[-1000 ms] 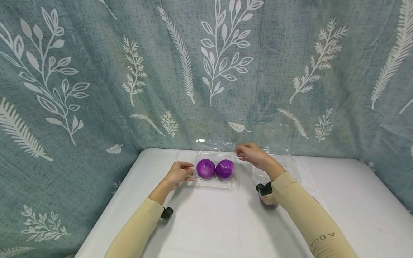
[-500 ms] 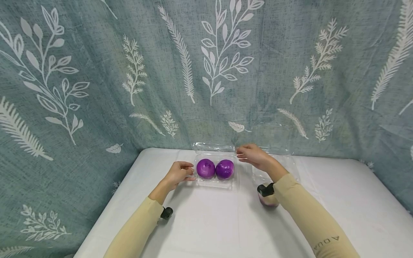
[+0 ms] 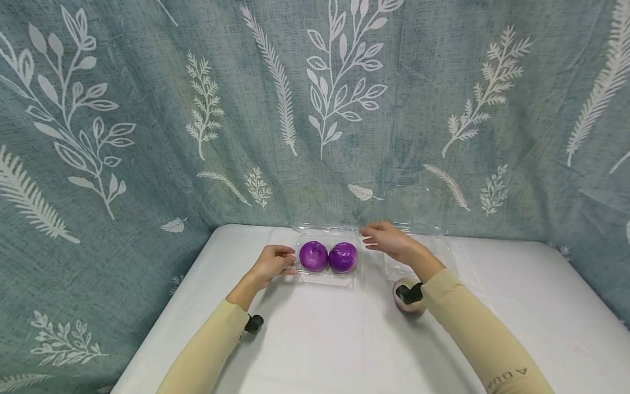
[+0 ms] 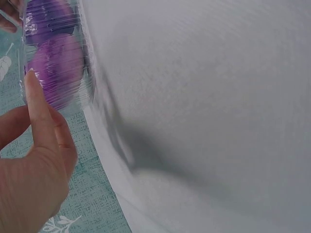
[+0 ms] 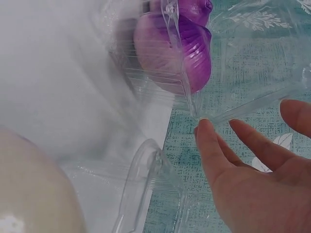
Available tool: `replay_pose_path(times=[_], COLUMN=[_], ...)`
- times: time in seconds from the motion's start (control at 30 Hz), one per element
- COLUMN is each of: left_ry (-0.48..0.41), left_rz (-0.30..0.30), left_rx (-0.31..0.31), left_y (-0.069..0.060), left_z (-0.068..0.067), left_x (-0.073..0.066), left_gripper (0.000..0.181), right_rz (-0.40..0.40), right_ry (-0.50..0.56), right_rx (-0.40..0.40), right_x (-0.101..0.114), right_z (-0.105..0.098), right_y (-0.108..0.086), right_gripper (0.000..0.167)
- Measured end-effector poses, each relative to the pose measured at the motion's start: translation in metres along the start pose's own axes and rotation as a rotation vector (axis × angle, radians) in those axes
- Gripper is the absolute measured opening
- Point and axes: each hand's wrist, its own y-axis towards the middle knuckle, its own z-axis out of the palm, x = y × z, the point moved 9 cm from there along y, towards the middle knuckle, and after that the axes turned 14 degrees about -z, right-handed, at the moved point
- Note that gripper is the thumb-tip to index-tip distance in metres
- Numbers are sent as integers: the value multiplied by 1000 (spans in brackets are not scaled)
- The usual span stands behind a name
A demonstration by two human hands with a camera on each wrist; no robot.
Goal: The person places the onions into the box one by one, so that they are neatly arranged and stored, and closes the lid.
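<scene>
Clear plastic box (image 3: 327, 277), one, holding two purple onions (image 3: 313, 256) side by side; stands on the table (image 3: 320, 339) near its far edge, left of that edge's middle, lid (image 3: 325, 228) raised at the rear. Judged light, thin-walled, flexible and slippery, easily creased; best taken by the rim at both ends. Lies between your two grips. Your left grip (image 3: 272, 265): at the box's left end, fingers loosely extended, index at the wall, nothing clasped. Your right grip (image 3: 389, 239): at the far right corner, fingers parted, nearly straight, nothing clasped.
</scene>
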Motion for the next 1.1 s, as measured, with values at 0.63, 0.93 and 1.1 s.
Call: replay_pose_path(times=[0.63, 0.93, 1.1], left_ry=[-21, -20, -27], left_rz=[-3, -8, -4], left_rx=[-8, 1, -2], left_y=[0, 2, 1], left_z=[0, 0, 1], left_x=[1, 3, 3], left_gripper=[35, 34, 33], right_rz=[-36, -51, -63], right_ry=[-15, -33, -47], right_rx=[13, 38, 41], right_x=[-4, -3, -3], right_z=[7, 10, 11], right_y=[-6, -12, -13], right_gripper=[53, 53, 54])
